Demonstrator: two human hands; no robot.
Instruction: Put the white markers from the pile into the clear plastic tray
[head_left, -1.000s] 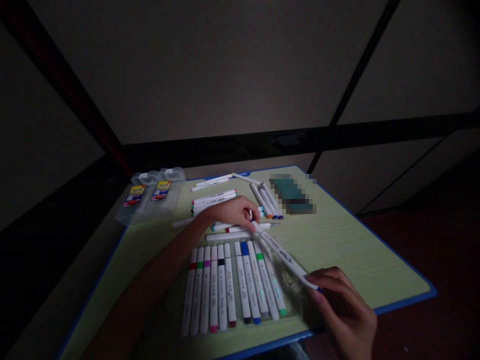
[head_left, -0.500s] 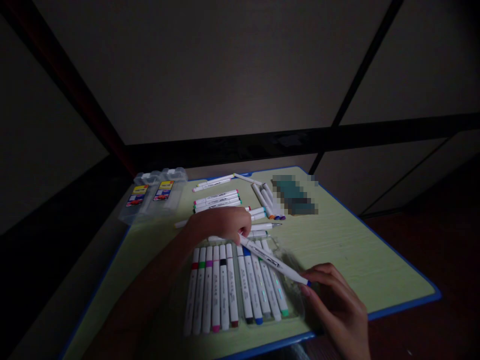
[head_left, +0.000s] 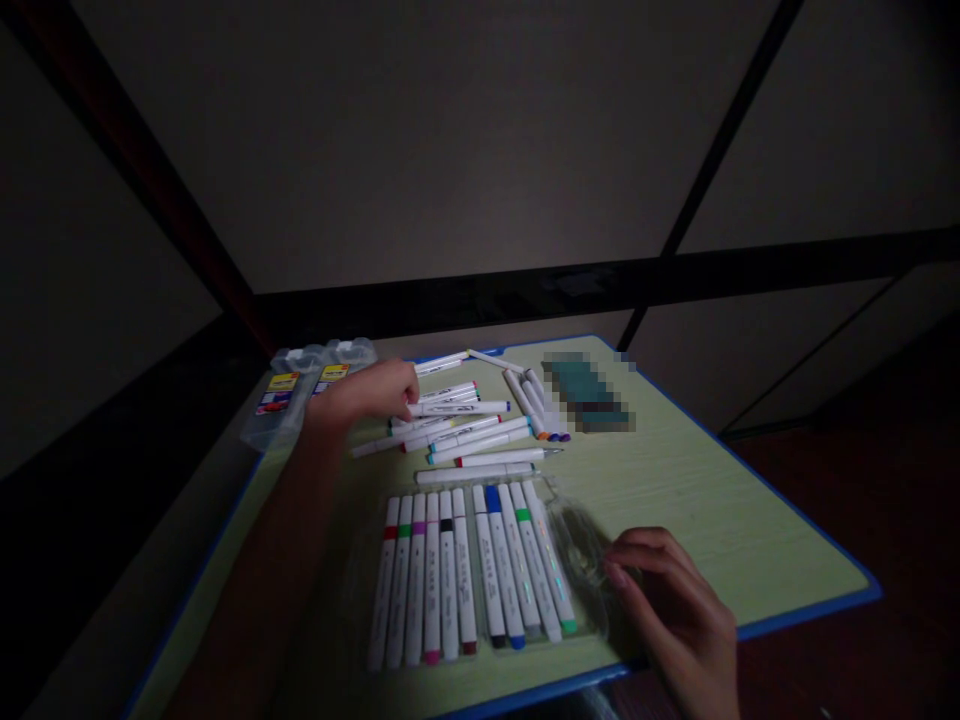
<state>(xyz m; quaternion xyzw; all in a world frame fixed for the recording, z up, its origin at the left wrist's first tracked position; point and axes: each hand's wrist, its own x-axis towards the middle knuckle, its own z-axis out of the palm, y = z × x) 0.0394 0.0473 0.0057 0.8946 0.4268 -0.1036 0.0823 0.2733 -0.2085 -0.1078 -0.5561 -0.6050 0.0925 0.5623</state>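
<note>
Dim light is falling on a green desk [head_left: 712, 500]. At the far side the left hand [head_left: 371, 392] is curling its fingers round the end of a marker [head_left: 465, 408], seemingly pinching it. That marker is lying flat among the loose markers [head_left: 480, 440], its long axis running 9 to 3 o'clock, its body stretching toward 3 o'clock from the grip. The right hand [head_left: 671, 605] is resting well apart at 5 o'clock, fingers loosely spread and holding nothing, fingertips touching the clear tray [head_left: 581, 545] beside the row [head_left: 465, 570]. The left hand is lying far nearer.
</note>
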